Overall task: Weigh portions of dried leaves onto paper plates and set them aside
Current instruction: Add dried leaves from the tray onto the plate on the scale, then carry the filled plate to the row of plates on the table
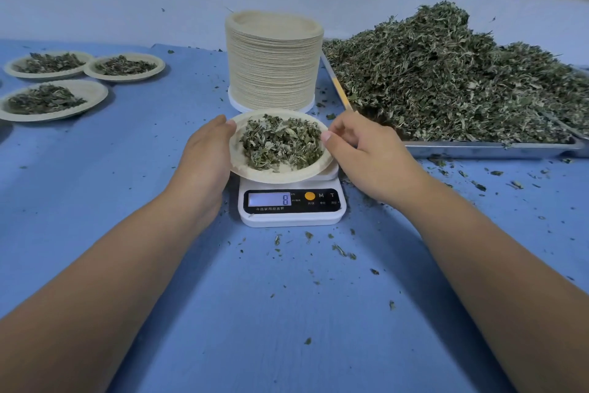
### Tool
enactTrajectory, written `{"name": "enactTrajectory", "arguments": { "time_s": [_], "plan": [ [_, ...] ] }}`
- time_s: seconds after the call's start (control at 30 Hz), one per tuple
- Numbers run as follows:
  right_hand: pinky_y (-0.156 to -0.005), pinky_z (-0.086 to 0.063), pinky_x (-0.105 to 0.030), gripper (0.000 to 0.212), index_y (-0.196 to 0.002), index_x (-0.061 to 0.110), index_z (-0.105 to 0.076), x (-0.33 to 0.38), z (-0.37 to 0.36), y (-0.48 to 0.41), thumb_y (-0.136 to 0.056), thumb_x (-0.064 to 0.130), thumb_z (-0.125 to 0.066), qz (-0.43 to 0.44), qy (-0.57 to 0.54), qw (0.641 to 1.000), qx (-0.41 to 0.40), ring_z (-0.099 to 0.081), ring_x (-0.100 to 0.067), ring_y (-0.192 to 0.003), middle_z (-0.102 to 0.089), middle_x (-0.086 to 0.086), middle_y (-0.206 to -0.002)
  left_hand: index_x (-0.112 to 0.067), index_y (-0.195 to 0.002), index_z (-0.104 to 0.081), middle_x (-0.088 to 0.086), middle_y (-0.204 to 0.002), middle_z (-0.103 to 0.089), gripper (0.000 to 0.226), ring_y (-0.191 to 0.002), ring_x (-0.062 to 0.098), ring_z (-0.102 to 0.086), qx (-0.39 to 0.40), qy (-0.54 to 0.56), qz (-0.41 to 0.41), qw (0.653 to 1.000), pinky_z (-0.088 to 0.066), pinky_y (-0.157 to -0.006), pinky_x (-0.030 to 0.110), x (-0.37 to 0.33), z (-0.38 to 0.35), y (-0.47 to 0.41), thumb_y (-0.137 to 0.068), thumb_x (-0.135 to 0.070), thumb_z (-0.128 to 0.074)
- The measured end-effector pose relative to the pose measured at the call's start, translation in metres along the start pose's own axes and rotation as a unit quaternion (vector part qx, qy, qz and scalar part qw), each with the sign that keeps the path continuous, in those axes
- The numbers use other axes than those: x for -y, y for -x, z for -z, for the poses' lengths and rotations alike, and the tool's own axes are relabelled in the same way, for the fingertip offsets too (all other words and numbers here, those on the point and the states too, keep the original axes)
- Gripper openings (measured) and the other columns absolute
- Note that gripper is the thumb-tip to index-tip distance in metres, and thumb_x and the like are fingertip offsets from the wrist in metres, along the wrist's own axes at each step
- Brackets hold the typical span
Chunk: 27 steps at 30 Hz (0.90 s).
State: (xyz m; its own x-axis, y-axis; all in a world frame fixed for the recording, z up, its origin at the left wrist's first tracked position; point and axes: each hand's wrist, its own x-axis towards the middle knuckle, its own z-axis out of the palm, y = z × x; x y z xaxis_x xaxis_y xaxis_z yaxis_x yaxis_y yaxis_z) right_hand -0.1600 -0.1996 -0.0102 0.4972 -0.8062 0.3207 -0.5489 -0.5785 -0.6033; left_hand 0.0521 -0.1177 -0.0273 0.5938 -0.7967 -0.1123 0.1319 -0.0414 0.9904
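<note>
Gripping the paper plate (277, 176) from both sides, I have my left hand (207, 157) against its left rim, thumb laid on the edge and the fingers hidden underneath. My right hand (366, 153) pinches the right rim, thumb on top and the other fingers curled behind it. The plate carries a loose portion of dried leaves (280, 144) heaped in its well. It sits over the white kitchen scale (291, 214), shifted a little to the left, so part of the weighing platform shows under its right edge. I cannot tell whether it rests fully on the platform or is lifted clear. The scale's display (269, 200) reads 8.

Just behind the scale, toward the far edge of the table (287, 313), a tall stack of unused paper plates (274, 64) stands on a white round base (236, 104). Along the right edge lies a metal tray (490, 149) bearing a big heap of dried leaves (446, 80), its near left corner close to my right hand. Toward the far left of the table, well apart from the scale, three filled plates sit close together: one at the back left (47, 75), one beside it (124, 79), and one nearer to me (92, 90). Leaf crumbs (341, 251) are scattered over the blue table surface in front of the scale and below the tray.
</note>
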Motion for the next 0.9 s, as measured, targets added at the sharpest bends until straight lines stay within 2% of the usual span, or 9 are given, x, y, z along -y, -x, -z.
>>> {"name": "enactTrajectory", "arguments": {
  "time_s": [0.1,0.2,0.33,0.47,0.53,0.63,0.7,0.8,0.9],
  "plan": [
    [-0.06,-0.036,-0.023,0.023,-0.088,0.029,-0.064,0.002,0.003,0.002,-0.1,0.044,-0.052,-0.011,-0.031,0.999,0.01,-0.05,0.002,-0.058,-0.057,0.026,-0.059,-0.023,-0.141,-0.053,-0.001,-0.139,-0.057,0.043,-0.123,0.019,-0.058,-0.024,0.056,0.007,0.998,-0.047,-0.106,0.042,-0.01,-0.007,0.002,-0.098,-0.022,-0.05],
    [-0.061,-0.041,-0.026,0.024,-0.084,0.029,-0.071,0.004,0.01,0.002,-0.098,0.043,-0.056,-0.01,-0.056,0.998,0.001,-0.049,-0.005,-0.055,-0.058,0.017,-0.058,-0.02,-0.139,-0.055,-0.006,-0.12,-0.064,0.043,-0.109,0.014,-0.064,-0.049,0.081,0.007,0.996,-0.056,-0.091,0.034,-0.023,-0.016,0.005,-0.099,-0.008,-0.045],
    [-0.055,-0.039,-0.021,0.023,-0.078,0.029,-0.075,0.01,0.022,0.003,-0.094,0.039,-0.063,-0.025,-0.103,0.994,-0.024,-0.043,-0.003,-0.047,-0.059,0.016,-0.055,-0.019,-0.131,-0.061,0.003,-0.129,-0.063,0.045,-0.114,0.023,-0.062,-0.063,0.092,0.028,0.993,-0.051,-0.1,0.042,-0.035,-0.029,0.006,-0.095,-0.001,-0.04],
    [-0.04,-0.034,-0.013,0.021,-0.075,0.032,-0.074,0.01,0.031,0.011,-0.093,0.034,-0.063,-0.066,-0.111,0.991,-0.039,-0.037,-0.003,-0.037,-0.057,0.017,-0.048,-0.017,-0.114,-0.059,0.002,-0.103,-0.058,0.023,-0.091,0.02,-0.055,-0.047,0.08,0.036,0.995,-0.052,-0.07,0.03,-0.041,-0.051,0.011,-0.101,-0.007,-0.043],
    [-0.046,-0.04,-0.018,0.017,-0.079,0.028,-0.072,0.009,0.036,0.017,-0.093,0.03,-0.064,-0.087,-0.141,0.984,-0.074,-0.046,-0.004,-0.045,-0.059,0.017,-0.054,-0.019,-0.091,-0.059,-0.003,-0.091,-0.059,0.028,-0.092,0.022,-0.059,-0.04,0.111,0.054,0.991,-0.055,-0.083,0.034,-0.04,-0.059,0.016,-0.098,0.0,-0.04],
    [-0.057,-0.053,-0.033,0.005,-0.089,0.021,-0.064,0.007,0.044,0.023,-0.091,0.021,-0.069,-0.153,-0.235,0.954,-0.111,-0.066,-0.01,-0.067,-0.076,0.007,-0.08,-0.019,-0.078,-0.058,0.003,-0.084,-0.061,0.035,-0.085,0.023,-0.058,-0.038,0.166,0.086,0.982,-0.048,-0.074,0.035,-0.037,-0.064,0.022,-0.093,0.007,-0.04],
    [-0.045,-0.045,-0.03,0.013,-0.095,0.019,-0.059,0.007,0.048,0.025,-0.089,0.014,-0.07,-0.206,-0.286,0.928,-0.121,-0.068,-0.01,-0.061,-0.077,-0.001,-0.085,-0.017,-0.089,-0.065,0.005,-0.084,-0.061,0.037,-0.088,0.022,-0.056,-0.024,0.166,0.084,0.982,-0.046,-0.077,0.035,-0.037,-0.064,0.024,-0.091,0.009,-0.038],
    [-0.039,-0.04,-0.023,0.024,-0.107,0.015,-0.057,0.012,0.05,0.028,-0.088,0.005,-0.07,-0.272,-0.391,0.873,-0.109,-0.062,-0.012,-0.05,-0.075,-0.011,-0.087,-0.018,-0.127,-0.063,0.008,-0.122,-0.064,0.048,-0.112,0.026,-0.062,-0.002,0.15,0.068,0.986,-0.05,-0.099,0.043,-0.037,-0.059,0.028,-0.092,0.007,-0.04],
    [-0.039,-0.041,-0.023,0.031,-0.114,0.015,-0.057,0.021,0.042,0.029,-0.088,0.004,-0.07,-0.29,-0.402,0.865,-0.077,-0.063,-0.017,-0.056,-0.075,-0.014,-0.091,-0.022,-0.124,-0.064,0.006,-0.127,-0.062,0.046,-0.113,0.029,-0.063,-0.012,0.134,0.061,0.989,-0.054,-0.097,0.048,-0.037,-0.045,0.028,-0.093,0.002,-0.041]
  ]
}}
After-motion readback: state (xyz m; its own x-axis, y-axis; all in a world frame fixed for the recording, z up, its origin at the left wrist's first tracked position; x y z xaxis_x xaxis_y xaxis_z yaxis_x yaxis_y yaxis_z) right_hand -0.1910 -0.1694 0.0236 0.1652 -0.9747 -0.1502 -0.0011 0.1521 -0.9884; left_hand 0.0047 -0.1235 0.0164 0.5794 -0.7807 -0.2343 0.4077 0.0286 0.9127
